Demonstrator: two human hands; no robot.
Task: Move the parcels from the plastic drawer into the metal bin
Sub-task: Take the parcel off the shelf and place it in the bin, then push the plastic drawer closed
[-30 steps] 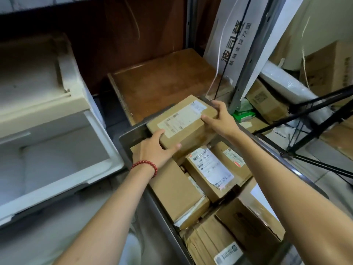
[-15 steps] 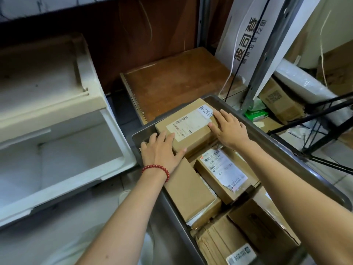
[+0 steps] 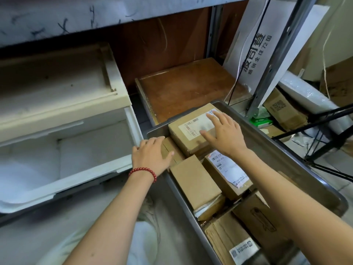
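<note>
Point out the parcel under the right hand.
The parcel at the bin's far end, its long white label facing up beneath the right hand's spread fingers. The other parcels lie nearer the person, clear of that hand.

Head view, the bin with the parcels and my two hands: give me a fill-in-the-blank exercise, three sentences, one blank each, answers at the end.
1. The top parcel lies at the far end of the ____ bin.
2. The right hand is spread flat over that parcel's white ____.
3. The left hand wears a bracelet of ____ beads.

Missing words: metal; label; red.
</note>
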